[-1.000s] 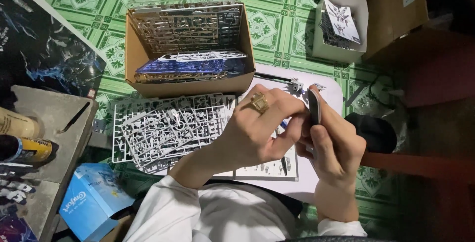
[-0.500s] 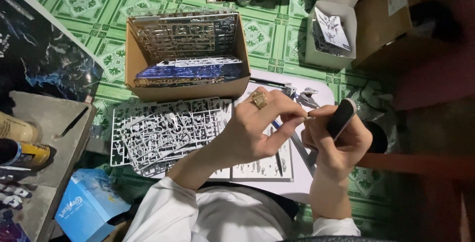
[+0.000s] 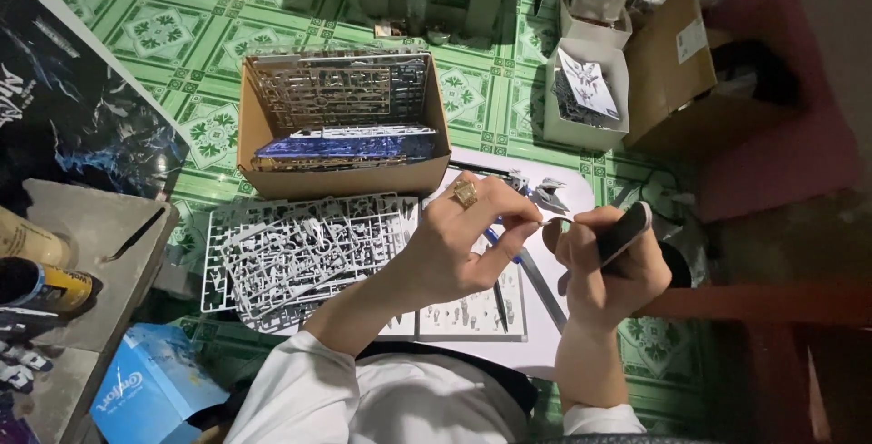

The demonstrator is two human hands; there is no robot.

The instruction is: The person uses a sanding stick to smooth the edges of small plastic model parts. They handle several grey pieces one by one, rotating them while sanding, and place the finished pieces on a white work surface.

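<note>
My left hand (image 3: 459, 246), with a gold ring on one finger, pinches a tiny white plastic part (image 3: 549, 222) between thumb and forefinger. My right hand (image 3: 607, 273) holds a black sanding stick (image 3: 627, 229) slanted up to the right, its fingertips touching the same small part. Both hands hover over a white work sheet (image 3: 545, 335). Under them lie a printed instruction page (image 3: 468, 315), a blue-handled knife (image 3: 493, 239) and a grey metal tool (image 3: 542, 288). Small finished model pieces (image 3: 543, 192) rest at the sheet's far edge.
A cardboard box (image 3: 272, 179) of grey and blue part frames stands ahead. Grey part frames (image 3: 295, 258) lie left of my hands. A white box (image 3: 581, 126) and a brown carton (image 3: 677, 54) sit far right. Left: a black lid (image 3: 73, 108), bottles (image 3: 41, 285), a blue box (image 3: 145, 394).
The sanding stick has tipped from upright to a slant toward the right. My hands have drawn slightly apart, with the small part still pinched in the left.
</note>
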